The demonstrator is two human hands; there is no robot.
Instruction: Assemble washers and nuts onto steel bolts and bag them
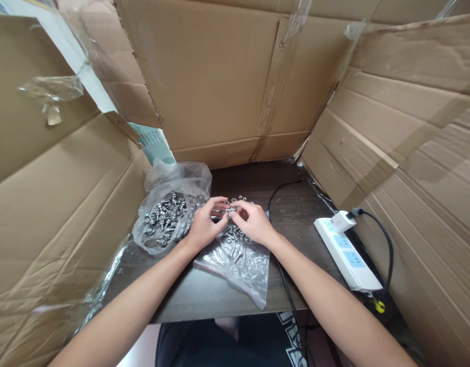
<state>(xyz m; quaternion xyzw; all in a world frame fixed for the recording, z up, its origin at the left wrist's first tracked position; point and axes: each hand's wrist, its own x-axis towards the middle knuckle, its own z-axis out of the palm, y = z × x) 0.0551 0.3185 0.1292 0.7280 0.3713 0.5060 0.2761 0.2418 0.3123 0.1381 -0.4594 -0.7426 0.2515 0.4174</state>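
Observation:
Between my two hands is a small silver bolt (pixel 231 209), pinched at the fingertips. My left hand (pixel 209 223) is closed with thumb and fingers at the bolt's left end. From the other side, my right hand (pixel 255 220) grips it with thumb and forefinger. Whether a washer or nut sits on the bolt is too small to make out. Beneath the hands, a flat clear zip bag (pixel 244 278) carries loose bolts (pixel 235 254) and other small metal parts. Several washers (pixel 234 200) lie on the table just beyond my fingers.
An open plastic bag (pixel 143 237) full of bolts stands left on the dark table (pixel 174 293). At the right lies a white power strip (pixel 351 260) with a plugged-in charger (pixel 342 222). A black cable (pixel 283 186) crosses the table. Cardboard walls (pixel 215 76) enclose three sides.

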